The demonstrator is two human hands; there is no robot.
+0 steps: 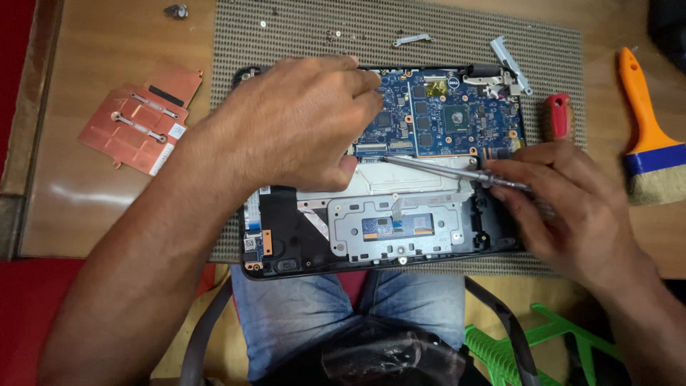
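Jeans-clad knees (343, 307) fill the bottom centre of the frame, and just above them an opened laptop chassis (300, 250) lies on a woven mat (300, 36). At centre right, the right hand (564, 207) pinches a slim screwdriver (436, 168) whose long axis runs leftward and slightly up, its tip at the lower edge of the blue circuit board (443, 114). The left hand (293, 129), fingers curled, presses on the board's left part, nearer that tip; a copper heat plate (139, 118) and orange-handled brush (647, 136) lie farther out.
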